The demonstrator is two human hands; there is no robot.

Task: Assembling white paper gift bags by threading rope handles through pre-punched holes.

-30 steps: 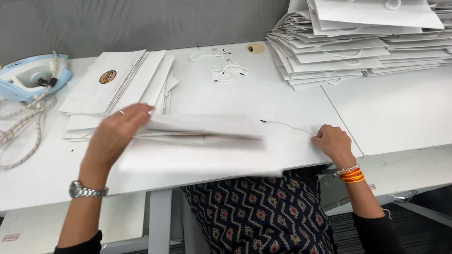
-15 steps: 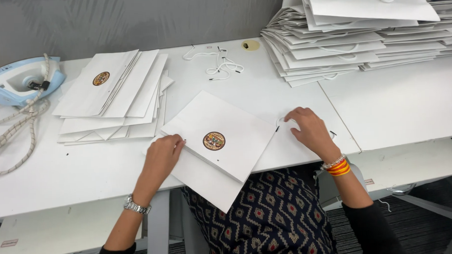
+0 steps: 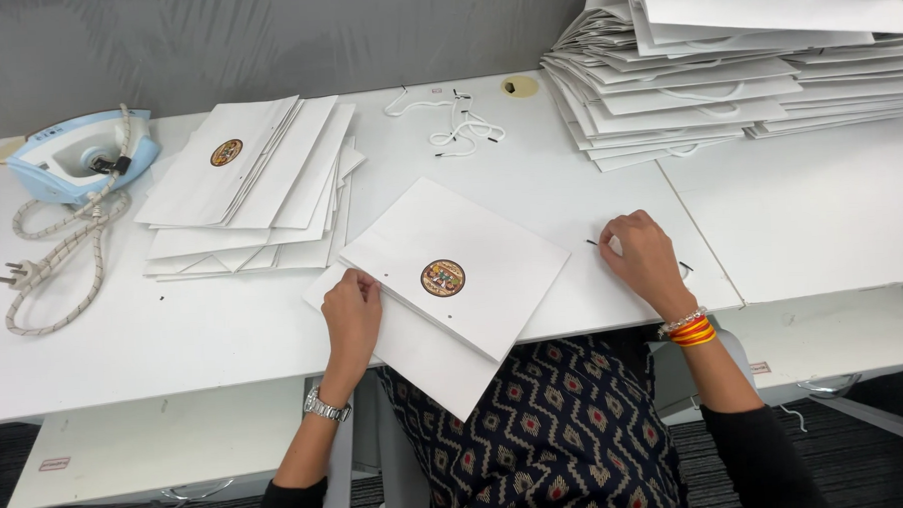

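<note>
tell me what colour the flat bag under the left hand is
White, with a round multicoloured emblem, on the flat bag; head view.

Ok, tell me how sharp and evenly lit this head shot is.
Head view: sharp throughout, no motion blur on the left hand or right hand; soft, even light with faint shadows under the bag; white table bright but not glaring; slight wide-angle bending at the edges.

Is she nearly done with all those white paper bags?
Not nearly. A small pile of flat bags lies by the iron. Her left hand presses the bag with the round sticker; her right hand picks at a cord. A tall stack waits.
</note>
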